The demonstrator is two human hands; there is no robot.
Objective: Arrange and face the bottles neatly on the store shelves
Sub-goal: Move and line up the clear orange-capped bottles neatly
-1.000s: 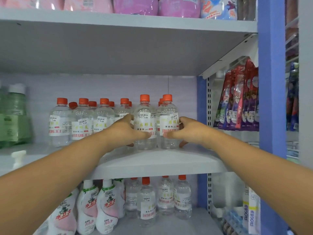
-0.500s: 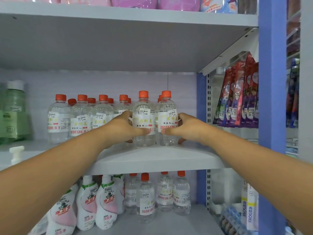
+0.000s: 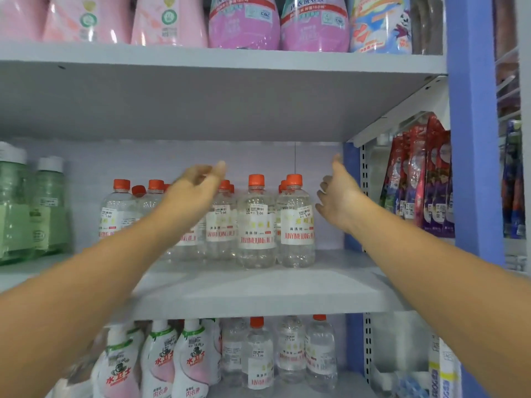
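Several clear bottles with orange caps [image 3: 256,225] stand in rows on the middle grey shelf [image 3: 258,291], white labels facing out. The two rightmost front bottles [image 3: 297,225] stand side by side, upright. My left hand [image 3: 195,193] is raised in front of the bottle tops left of centre, blurred, fingers loosely curled and holding nothing. To the right of the rightmost bottle, my right hand [image 3: 339,202] hangs in the air, apart from it, thumb up and fingers relaxed.
Green bottles [image 3: 31,208] stand at the shelf's left end. Pink refill pouches [image 3: 244,21] line the shelf above. Below are more clear bottles [image 3: 260,357] and pink-white pouches [image 3: 161,366]. A blue upright [image 3: 474,168] and hanging toothpaste packs [image 3: 419,179] bound the right.
Both hands have let go of the two front bottles and lifted up and apart. The view has tilted upward.
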